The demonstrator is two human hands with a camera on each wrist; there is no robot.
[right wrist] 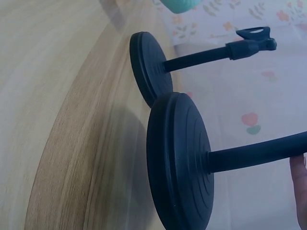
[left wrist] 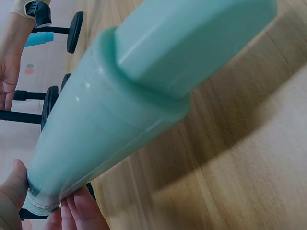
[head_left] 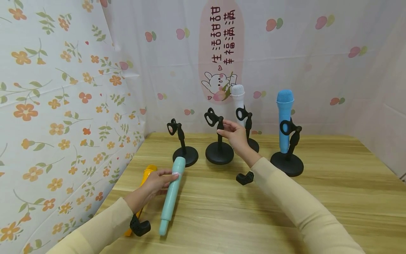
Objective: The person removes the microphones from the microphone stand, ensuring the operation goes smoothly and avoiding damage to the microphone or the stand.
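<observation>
My left hand pinches a mint green microphone just below its head, thumb on one side and fingers on the other. In the left wrist view, the microphone's tail end looms close, and its shadow falls apart from it on the wood. My right hand holds the stem of a black microphone stand, below its clip, which is vacant. The right wrist view shows this stand's round base and only a fingertip on the stem. An orange microphone lies beside my left hand, partly hidden by it.
Left of the held stand is another black stand with a vacant clip. To the right, one stand carries a white microphone and another a blue one. A floral cloth borders the wooden table.
</observation>
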